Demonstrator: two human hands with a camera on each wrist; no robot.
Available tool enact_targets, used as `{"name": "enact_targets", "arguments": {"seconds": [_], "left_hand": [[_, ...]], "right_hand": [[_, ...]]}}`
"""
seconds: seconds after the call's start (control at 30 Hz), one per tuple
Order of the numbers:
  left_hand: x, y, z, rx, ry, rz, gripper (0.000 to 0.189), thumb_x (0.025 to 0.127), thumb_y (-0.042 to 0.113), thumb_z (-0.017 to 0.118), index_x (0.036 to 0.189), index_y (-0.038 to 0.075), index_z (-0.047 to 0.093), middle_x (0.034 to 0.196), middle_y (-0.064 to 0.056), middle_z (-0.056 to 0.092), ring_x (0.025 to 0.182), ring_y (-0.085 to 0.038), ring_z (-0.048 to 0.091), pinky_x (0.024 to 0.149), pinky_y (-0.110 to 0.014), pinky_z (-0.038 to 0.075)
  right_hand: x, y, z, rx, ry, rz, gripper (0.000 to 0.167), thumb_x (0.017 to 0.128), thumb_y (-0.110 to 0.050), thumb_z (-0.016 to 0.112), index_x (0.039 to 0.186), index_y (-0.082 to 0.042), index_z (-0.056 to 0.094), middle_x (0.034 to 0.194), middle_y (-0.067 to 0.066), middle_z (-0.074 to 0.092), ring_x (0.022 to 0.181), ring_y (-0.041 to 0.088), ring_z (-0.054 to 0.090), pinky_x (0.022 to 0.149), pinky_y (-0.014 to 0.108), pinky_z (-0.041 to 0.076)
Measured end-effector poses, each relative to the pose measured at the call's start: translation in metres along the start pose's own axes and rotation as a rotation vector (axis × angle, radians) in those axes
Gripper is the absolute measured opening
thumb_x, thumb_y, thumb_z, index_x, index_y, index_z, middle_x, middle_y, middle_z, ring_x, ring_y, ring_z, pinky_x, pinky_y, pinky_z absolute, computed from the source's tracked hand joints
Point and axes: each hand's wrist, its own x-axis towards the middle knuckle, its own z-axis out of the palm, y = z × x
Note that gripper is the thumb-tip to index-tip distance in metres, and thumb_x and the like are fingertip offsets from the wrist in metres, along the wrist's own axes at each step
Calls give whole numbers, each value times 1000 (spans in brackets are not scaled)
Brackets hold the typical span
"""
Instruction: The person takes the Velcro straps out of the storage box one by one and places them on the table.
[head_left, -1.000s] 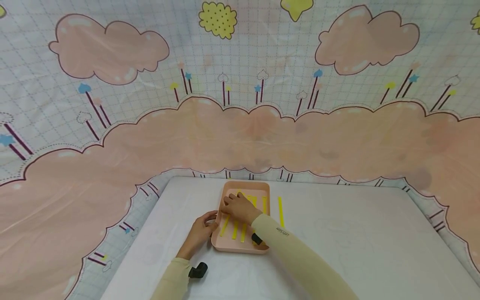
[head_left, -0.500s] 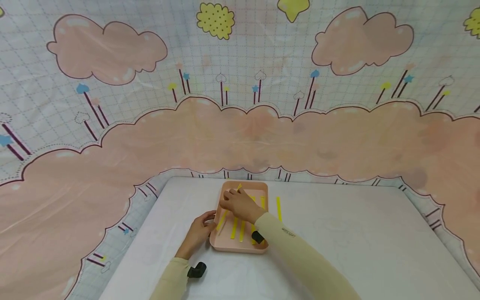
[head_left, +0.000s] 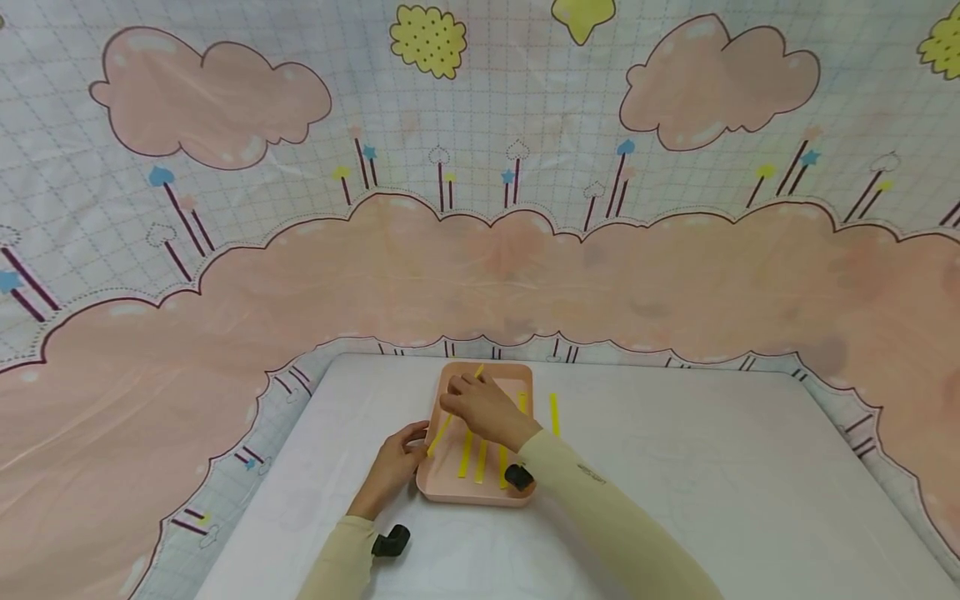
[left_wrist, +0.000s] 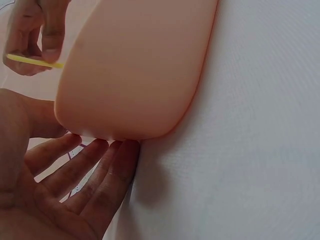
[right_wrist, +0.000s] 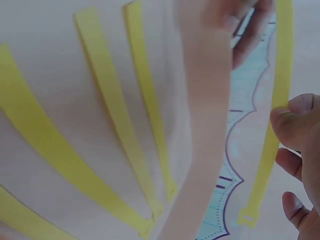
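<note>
My right hand is over the left half of a shallow peach-coloured tray. Its thumb and fingers pinch a yellow hook-and-loop cable tie, flat and thin with a slotted end. In the head view this tie slants across the tray's left side. Several more yellow cable ties lie side by side in the tray, partly hidden by the right hand and forearm. My left hand grips the tray's left edge; in the left wrist view its fingers touch the outer wall, with the thumb by the rim.
One yellow cable tie lies on the white table just right of the tray. A patterned curtain stands behind the table's far edge. Black wrist cameras hang under both sleeves.
The pinched cable tie has risen from among the others and swung left, its lower end now at the tray's left edge. The left hand keeps its place on the tray.
</note>
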Motion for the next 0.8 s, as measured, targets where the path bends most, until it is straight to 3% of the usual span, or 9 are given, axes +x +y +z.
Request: {"name": "enact_targets", "arguments": {"seconds": [0.33,0.63,0.8], "left_hand": [[1,3,1,2,-1,-18,48,92,4,59,139,6,53,133,-20,60,116,-32,63,78,-33,57],[1,0,1,-2,-3,5,47,92,6,61,138,5,54,130,-22,62,113,-34,64,77,-34,57],[2,0,0,0,1,14,46,93,7,60,138,6,55,129,-20,63,112,-32,65,78,-32,57]], "right_hand": [[-7,-2,-15,114,156,23,7,96,-16,61,96,-24,62,105,-5,61,103,14,56,79,31,41],[-17,-1,-24,185,271,7,4,97,-23,56,94,-22,58,100,-4,59,100,16,55,78,30,39],[-25,4,-27,289,356,28,4,96,-16,61,98,-19,61,104,-3,61,105,17,56,89,36,45]]}}
